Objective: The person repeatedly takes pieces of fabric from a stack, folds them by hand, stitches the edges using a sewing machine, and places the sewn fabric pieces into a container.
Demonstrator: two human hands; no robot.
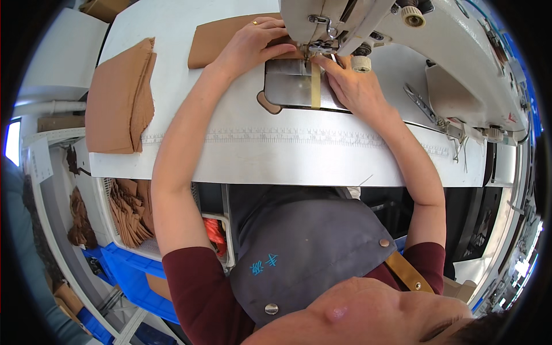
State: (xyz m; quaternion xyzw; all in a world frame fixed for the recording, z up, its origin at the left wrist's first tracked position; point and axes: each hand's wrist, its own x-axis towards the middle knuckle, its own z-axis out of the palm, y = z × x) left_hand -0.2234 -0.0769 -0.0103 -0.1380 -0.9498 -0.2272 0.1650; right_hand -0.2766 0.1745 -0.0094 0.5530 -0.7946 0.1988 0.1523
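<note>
The left hand point(259, 43) lies on a piece of brown fabric point(215, 40), which is at the far side of the white tabletop point(287, 164), left of the needle area of a sewing machine point(460, 49). Its fingers are close together and the thumb stands apart from them, pointing to the needle; the fingertips are partly hidden by the machine head. On one finger there is a gold ring point(255, 22).

The right hand point(353, 83) is on the other side of the needle area, with the index finger stretched toward it and the other fingers bent. If it pinches something, I cannot tell.

Under the needle area there is a metal plate point(287, 89), and a yellowish strip point(315, 86) crosses it in the direction of the near edge. Along this near edge, a little inside, runs a printed ruler scale point(259, 136).

Near the left edge of the tabletop lies a stack of folded brown fabric point(118, 103). Toward the right end, beside the machine, is a pair of metal snips point(420, 103).

Below the near edge, at left, a white basket point(109, 215) contains brown pieces point(129, 213), and a blue bin point(138, 287) is just beside it. The person wears a grey apron point(310, 247).
</note>
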